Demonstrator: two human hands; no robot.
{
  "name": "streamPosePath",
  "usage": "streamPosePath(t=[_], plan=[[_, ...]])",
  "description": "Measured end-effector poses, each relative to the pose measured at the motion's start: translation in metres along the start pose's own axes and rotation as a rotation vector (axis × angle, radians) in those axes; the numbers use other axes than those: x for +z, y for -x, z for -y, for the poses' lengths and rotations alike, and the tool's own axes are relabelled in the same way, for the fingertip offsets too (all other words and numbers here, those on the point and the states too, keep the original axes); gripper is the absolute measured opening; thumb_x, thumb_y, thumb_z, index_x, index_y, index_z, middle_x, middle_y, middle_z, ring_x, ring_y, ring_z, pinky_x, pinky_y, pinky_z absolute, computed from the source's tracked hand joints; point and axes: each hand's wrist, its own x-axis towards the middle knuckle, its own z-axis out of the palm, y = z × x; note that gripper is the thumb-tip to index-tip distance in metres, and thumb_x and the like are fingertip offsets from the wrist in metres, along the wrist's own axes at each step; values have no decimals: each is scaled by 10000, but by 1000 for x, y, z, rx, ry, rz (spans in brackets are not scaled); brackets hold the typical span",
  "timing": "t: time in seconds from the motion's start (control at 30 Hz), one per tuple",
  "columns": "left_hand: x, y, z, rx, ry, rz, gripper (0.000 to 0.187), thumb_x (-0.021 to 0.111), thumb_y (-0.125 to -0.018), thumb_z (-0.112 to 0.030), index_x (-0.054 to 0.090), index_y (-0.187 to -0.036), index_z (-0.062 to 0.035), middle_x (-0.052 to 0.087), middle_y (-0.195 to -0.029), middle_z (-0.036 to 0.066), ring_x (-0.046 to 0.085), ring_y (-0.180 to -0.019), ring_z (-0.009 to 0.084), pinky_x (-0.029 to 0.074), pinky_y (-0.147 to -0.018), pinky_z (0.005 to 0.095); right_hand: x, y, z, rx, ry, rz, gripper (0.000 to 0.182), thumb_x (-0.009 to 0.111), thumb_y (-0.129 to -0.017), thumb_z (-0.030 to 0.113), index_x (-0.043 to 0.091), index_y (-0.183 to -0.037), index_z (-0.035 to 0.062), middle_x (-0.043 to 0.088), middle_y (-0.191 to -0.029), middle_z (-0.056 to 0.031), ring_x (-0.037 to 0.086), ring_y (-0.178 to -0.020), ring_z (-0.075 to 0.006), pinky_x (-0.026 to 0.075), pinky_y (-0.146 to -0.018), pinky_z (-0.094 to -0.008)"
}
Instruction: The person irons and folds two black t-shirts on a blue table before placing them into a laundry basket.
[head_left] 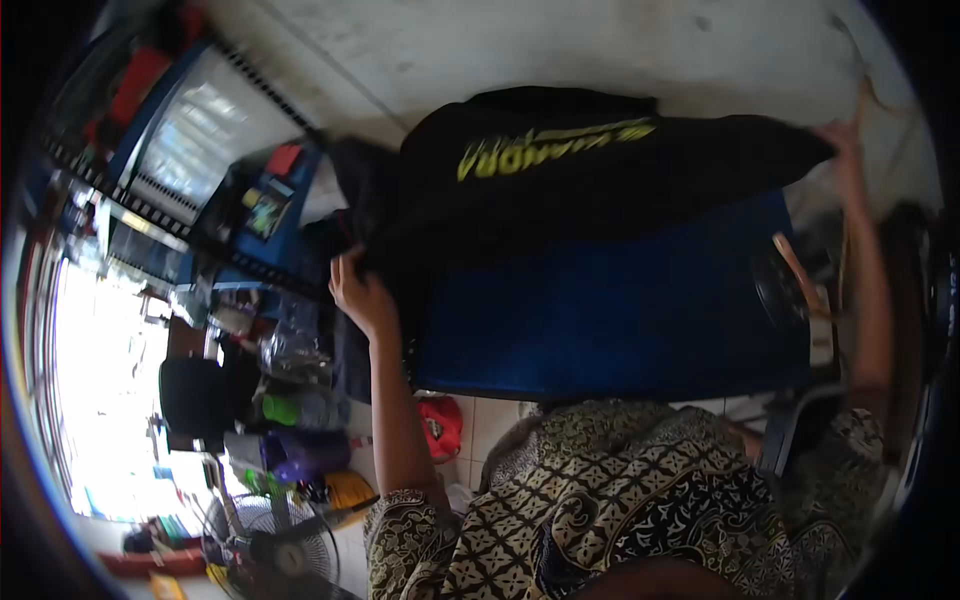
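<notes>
A black garment with yellow lettering, upside down from here, is spread between my hands above a blue padded board. My left hand pinches its lower left edge, fingers closed on the cloth. At the far right my right hand grips the garment's tapered end, a little blurred. The cloth hides the far part of the board. On the board's right end rests what looks like a clothes iron with a brown handle.
To the left stands a metal shelf rack holding boxes and bags. Below it are a standing fan, a purple container and a red item on the tiled floor. A pale wall closes off the far side.
</notes>
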Motion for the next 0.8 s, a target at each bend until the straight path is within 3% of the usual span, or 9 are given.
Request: streamPosePath(t=[0.1, 0.23, 0.3, 0.37, 0.4, 0.47, 0.7, 0.77, 0.8], plan=[[41, 50, 56, -166, -32, 120, 283, 449, -643, 37, 565, -894, -20, 549, -874, 147, 527, -839, 341, 410, -776, 414, 35, 86, 139, 398, -199, 199, 486, 439, -573, -163, 666, -938, 65, 528, -919, -106, 508, -909, -234, 387, -851, -302], [87, 125, 94, -499, -358, 204, 179, 489, -676, 28, 567, -833, -7, 558, -902, 152, 542, -857, 335, 437, -767, 402, 85, 200, 164, 94, 32, 529, 289, 586, -679, -58, 684, -898, 103, 528, -943, -89, 512, -919, -244, 404, -785, -288], [94, 153, 65, -465, -325, 314, 86, 549, -686, -13, 571, -768, -26, 576, -849, 142, 569, -817, 319, 463, -719, 383, 87, 240, 173, 202, -38, 654, 216, 619, -700, 8, 680, -887, 96, 545, -930, -97, 531, -898, -251, 418, -754, -300], [99, 201, 43, -422, -121, 623, 85, 610, -695, -90, 590, -760, -38, 612, -765, 131, 605, -740, 305, 483, -657, 372, 100, 273, 170, 306, -118, 782, 158, 652, -721, 75, 676, -876, 90, 562, -917, -105, 550, -876, -258, 432, -723, -312], [99, 221, 22, -401, -97, 799, 195, 655, -720, -204, 599, -763, -23, 626, -676, 125, 622, -655, 300, 491, -613, 371, 111, 289, 164, 584, -215, 659, 161, 672, -715, 112, 664, -873, 78, 579, -875, -119, 569, -823, -265, 441, -686, -329], [104, 262, -2, -663, 61, 1158, 334, 679, -723, -325, 598, -746, -2, 626, -662, 149, 632, -655, 290, 491, -601, 365, 114, 305, 166, 869, -305, 532, 184, 693, -710, 150, 651, -869, 67, 596, -834, -134, 588, -770, -272, 450, -649, -345], [107, 250, -65, -392, -224, 1080, 423, 725, -682, -354, 580, -765, 35, 603, -786, 184, 585, -731, 333, 459, -618, 383, 110, 303, 196, 1044, -247, 450, 133, 648, -743, 93, 541, -763, 15, 579, -694, -140, 570, -630, -253, 431, -568, -331], [109, 253, -53, -145, 172, 706, 378, 732, -690, -288, 558, -743, 43, 573, -809, 190, 551, -728, 328, 443, -622, 401, 110, 298, 189, 1045, -286, 427, 140, 632, -762, 90, 515, -760, 13, 561, -672, -119, 549, -602, -227, 420, -565, -315], [115, 253, -49, -133, 228, 529, 320, 722, -720, -248, 543, -713, 17, 542, -698, 97, 514, -607, 225, 419, -568, 369, 107, 289, 183, 1012, -450, 288, 142, 617, -783, 99, 500, -779, 18, 524, -657, -91, 509, -593, -190, 408, -567, -300]])
